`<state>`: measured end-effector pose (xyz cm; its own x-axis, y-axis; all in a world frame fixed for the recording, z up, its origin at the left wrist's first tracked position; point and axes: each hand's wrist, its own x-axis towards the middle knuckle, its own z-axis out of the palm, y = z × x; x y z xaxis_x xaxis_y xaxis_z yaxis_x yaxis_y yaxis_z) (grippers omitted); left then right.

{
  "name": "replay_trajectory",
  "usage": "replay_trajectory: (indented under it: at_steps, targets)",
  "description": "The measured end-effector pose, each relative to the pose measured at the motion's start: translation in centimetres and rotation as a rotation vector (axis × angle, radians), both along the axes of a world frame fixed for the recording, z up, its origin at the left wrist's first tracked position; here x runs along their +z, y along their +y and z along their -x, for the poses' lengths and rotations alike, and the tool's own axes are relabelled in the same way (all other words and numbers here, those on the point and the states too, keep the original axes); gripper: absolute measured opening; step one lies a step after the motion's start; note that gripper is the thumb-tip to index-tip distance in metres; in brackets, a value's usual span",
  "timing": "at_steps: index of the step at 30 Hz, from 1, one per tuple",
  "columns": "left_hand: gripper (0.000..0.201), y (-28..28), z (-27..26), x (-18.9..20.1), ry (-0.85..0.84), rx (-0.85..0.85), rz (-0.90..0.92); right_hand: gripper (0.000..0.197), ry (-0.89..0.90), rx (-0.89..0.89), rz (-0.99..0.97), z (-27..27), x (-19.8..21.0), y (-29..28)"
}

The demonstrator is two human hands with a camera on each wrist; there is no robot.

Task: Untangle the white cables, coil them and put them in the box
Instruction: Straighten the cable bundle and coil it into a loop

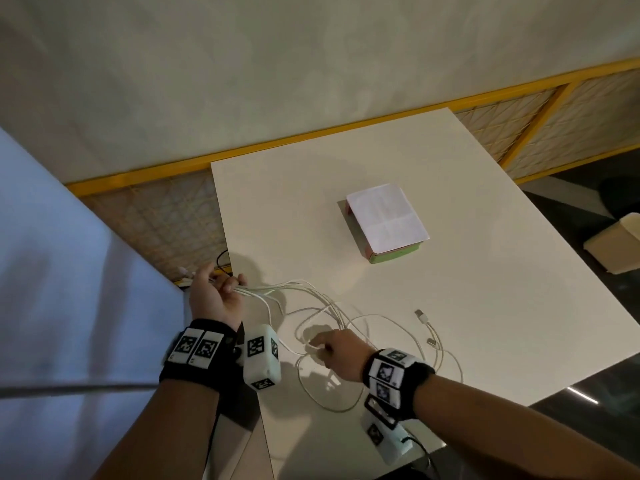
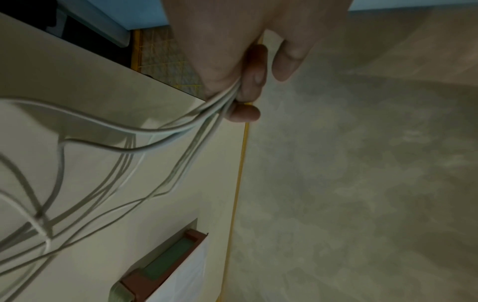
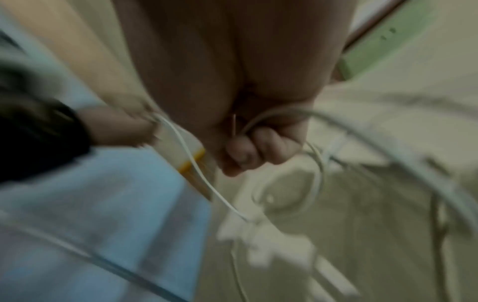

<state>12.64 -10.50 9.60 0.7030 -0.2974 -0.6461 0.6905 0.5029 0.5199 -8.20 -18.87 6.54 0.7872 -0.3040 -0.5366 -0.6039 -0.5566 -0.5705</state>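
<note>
Several white cables (image 1: pixel 332 308) lie tangled on the near left of the white table (image 1: pixel 485 271). My left hand (image 1: pixel 221 289) grips a bunch of their ends at the table's left edge; in the left wrist view the white cables (image 2: pixel 181 126) run out from between the curled fingers (image 2: pixel 254 81) of the left hand (image 2: pixel 240 96). My right hand (image 1: pixel 325 344) is low over the tangle, and the blurred right wrist view shows the right hand (image 3: pixel 253 147) curled round one cable (image 3: pixel 279 116). Two plug ends (image 1: pixel 424 318) lie to the right. The box (image 1: pixel 384 223), green-sided with a white flap over it, stands mid-table.
A yellow-framed mesh fence (image 1: pixel 156 216) runs behind and left of the table. A blue sheet (image 1: pixel 52 271) fills the left. A beige carton (image 1: pixel 616 244) sits on the dark floor at the right. Bare tabletop surrounds the box.
</note>
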Motion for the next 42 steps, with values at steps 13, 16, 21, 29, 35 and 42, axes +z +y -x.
replay_trajectory:
  at_steps: [13, 16, 21, 29, 35, 42]
  targets:
    - [0.034, 1.1, -2.3, -0.9, -0.026, 0.052, 0.028, 0.020, -0.218, -0.206, -0.203, 10.1, 6.6, -9.7]
    - [0.032, 1.1, -2.4, -0.9, -0.029, 0.063, 0.004, 0.018, 0.062, 0.032, -0.042, 11.0, 4.7, -9.9]
    - [0.029, 1.7, -2.9, -0.4, -0.076, 0.083, -0.021, 0.017, 0.002, -0.048, -0.147, 12.5, 6.2, -11.7]
    - [0.031, 4.1, -4.3, -1.5, -0.023, 0.138, -0.070, 0.045, -0.583, -0.522, -0.227, 14.6, 11.2, -15.1]
    - [0.033, 4.7, -4.0, -2.3, 0.000, 0.140, -0.133, 0.018, -0.868, -0.916, -0.692, 14.2, 11.1, -14.6]
    - [0.034, 4.6, -3.7, -2.0, -0.001, 0.129, -0.104, 0.028, -0.781, -1.134, -0.691, 14.8, 7.5, -15.0]
